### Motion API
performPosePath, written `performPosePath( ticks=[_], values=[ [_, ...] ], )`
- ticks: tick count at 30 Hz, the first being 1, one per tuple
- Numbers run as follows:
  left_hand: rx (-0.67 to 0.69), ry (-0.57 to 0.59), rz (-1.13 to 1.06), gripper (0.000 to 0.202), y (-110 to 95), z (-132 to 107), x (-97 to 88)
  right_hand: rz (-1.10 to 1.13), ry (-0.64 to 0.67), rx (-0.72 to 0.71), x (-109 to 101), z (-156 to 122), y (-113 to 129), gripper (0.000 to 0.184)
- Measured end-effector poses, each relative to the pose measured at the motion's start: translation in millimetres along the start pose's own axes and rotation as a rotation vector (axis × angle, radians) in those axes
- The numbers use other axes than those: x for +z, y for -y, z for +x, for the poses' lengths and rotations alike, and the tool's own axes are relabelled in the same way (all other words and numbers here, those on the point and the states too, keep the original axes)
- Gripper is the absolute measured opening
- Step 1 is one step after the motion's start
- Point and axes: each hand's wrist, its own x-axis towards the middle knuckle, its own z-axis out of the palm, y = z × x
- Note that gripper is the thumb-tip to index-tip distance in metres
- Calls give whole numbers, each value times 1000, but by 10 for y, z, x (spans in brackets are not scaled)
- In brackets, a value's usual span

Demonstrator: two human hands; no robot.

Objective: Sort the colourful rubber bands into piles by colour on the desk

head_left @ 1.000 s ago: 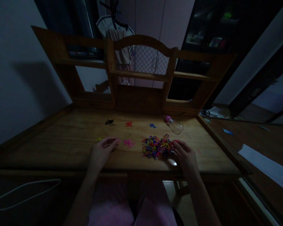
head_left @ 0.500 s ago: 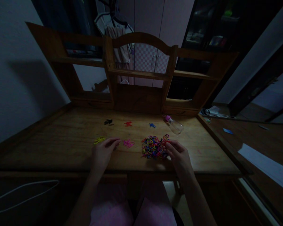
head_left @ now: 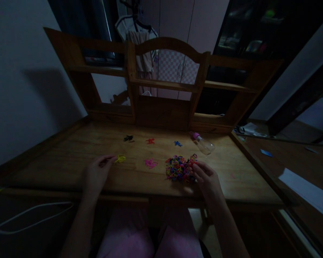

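Note:
My left hand (head_left: pixel 98 173) is at the left edge of a small yellow pile of rubber bands (head_left: pixel 120 158), thumb and forefinger pinched on what looks like a yellow band. My right hand (head_left: pixel 207 179) pinches a red rubber band (head_left: pixel 194 163) at the right side of a big heap of mixed-colour rubber bands (head_left: pixel 177 168). Between the hands lies a pink group of bands (head_left: pixel 150 163). Farther back are separate small groups: black bands (head_left: pixel 128 138), red bands (head_left: pixel 150 141) and blue bands (head_left: pixel 178 143).
A clear bottle with a purple cap (head_left: pixel 204 145) lies on its side at the back right of the wooden desk (head_left: pixel 97 130). Behind it rises a wooden shelf unit (head_left: pixel 164 84). A white sheet of paper (head_left: pixel 307 190) rests on the surface to the right.
My left hand has moved left, from beside the pink group to the yellow pile. My right hand stays at the mixed heap with the red band. The view has shifted slightly.

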Motion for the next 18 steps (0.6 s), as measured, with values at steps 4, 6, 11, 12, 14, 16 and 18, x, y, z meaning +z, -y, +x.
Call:
performPosePath(
  ticks=[4, 6, 11, 12, 14, 16, 18],
  values=[
    [109, 27, 7, 37, 62, 75, 69, 4, 21, -13, 58, 20, 42, 22],
    [126, 40, -10, 37, 79, 84, 81, -12, 55, -8, 137, 60, 83, 23],
    [44, -31, -125, 40, 171, 65, 26, -2, 214, 16, 383, 231, 185, 23],
    [23, -40, -141, 40, 187, 59, 13, 18, 248, 22, 427, 276, 197, 22],
    [-2, -42, -160, 40, 198, 46, -6, 45, 313, 35, 526, 392, 208, 21],
    [-12, -40, -171, 38, 183, 37, -12, 19, 375, 30, 663, 560, 196, 23],
    [-23, -28, -176, 37, 161, 35, -11, -85, 428, 3, 857, 787, 152, 26]
  ],
)
